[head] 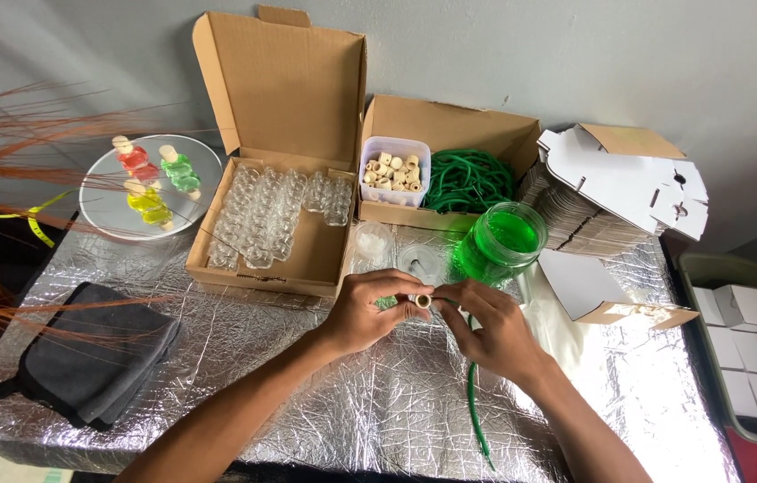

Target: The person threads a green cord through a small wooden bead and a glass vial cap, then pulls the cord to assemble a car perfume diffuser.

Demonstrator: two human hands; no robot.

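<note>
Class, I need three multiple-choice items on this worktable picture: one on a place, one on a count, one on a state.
1. Where is the tub of small wooden caps?
A. In the box with the green cords
B. On the dark cloth
C. On the round plate

2. How many filled bottles lie on the round plate?
A. One
B. Three
C. Six

3. The jar of green liquid is:
A. Lidded
B. Tipped over
C. Open and upright

Answers: 1 A, it stands beside the cords; 2 B, red, green, yellow; 3 C, its mouth is uncovered.
</note>
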